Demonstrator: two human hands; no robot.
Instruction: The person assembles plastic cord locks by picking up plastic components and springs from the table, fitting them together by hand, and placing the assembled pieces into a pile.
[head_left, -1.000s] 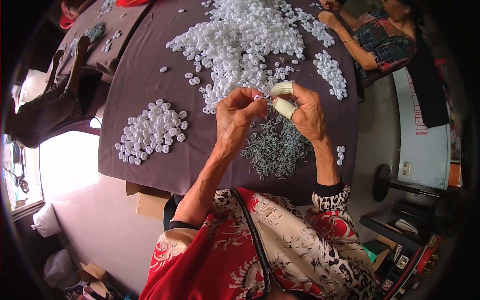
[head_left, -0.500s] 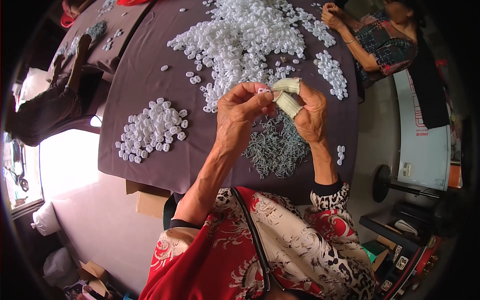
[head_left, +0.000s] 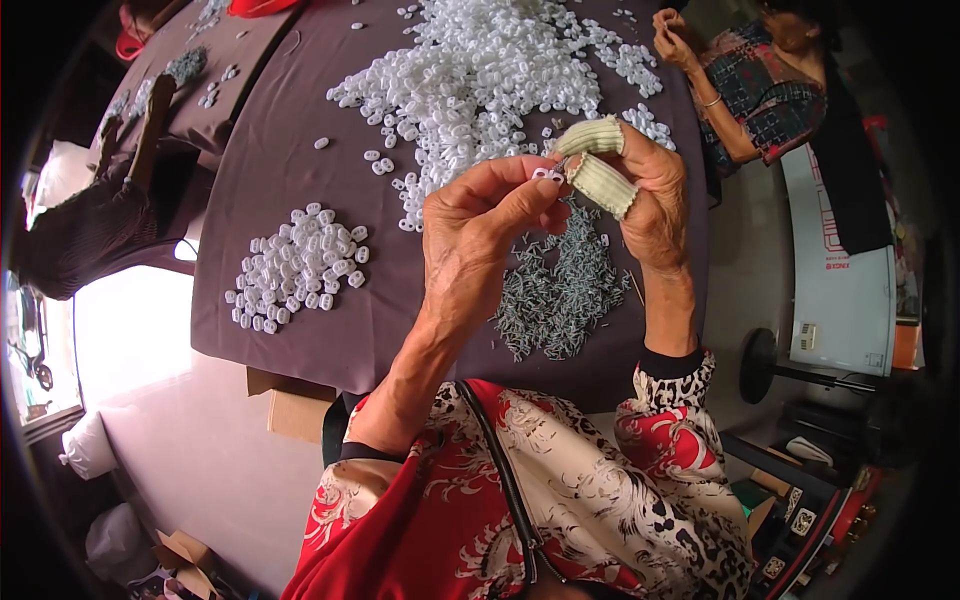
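Left hand (head_left: pixel 480 215) and right hand (head_left: pixel 640 190) both pinch a white clip (head_left: pixel 548 175); it could slip into the pins (head_left: pixel 560 290) at 6 o'clock.

Bright daylight, sharp centre, perhaps blurred rim.

Small white plastic piece (head_left: pixel 548 175), smooth, slight gloss, pinched between the left hand (head_left: pixel 480 225) and right hand (head_left: pixel 640 190). Ribbed pale cloth finger sleeves (head_left: pixel 600 180), matt. Heap of thin grey metal pins (head_left: pixel 560 290), dull sheen. Matt brown cloth covering the tabletop (head_left: pixel 300 130). Loose white plastic pieces (head_left: pixel 300 265), smooth.
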